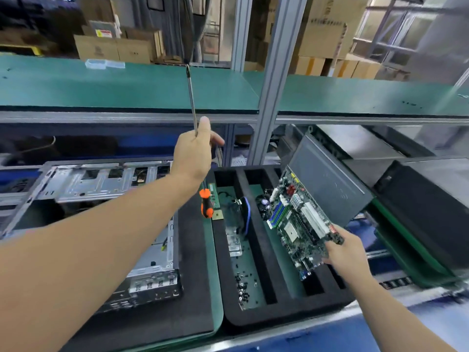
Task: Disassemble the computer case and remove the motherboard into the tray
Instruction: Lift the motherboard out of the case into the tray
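The opened computer case (106, 224) lies on the left of the bench, its metal frame edges exposed. Just beside it on the right sits the black foam tray (256, 318), its long slots divided by raised ridges. The motherboard (299, 222) hangs tilted above the tray's right slot, its near corner pinched in the right hand (347, 252). The left hand (193, 153), raised over the gap between case and tray, grips an orange-handled screwdriver (194, 138) by the shaft, tip upward.
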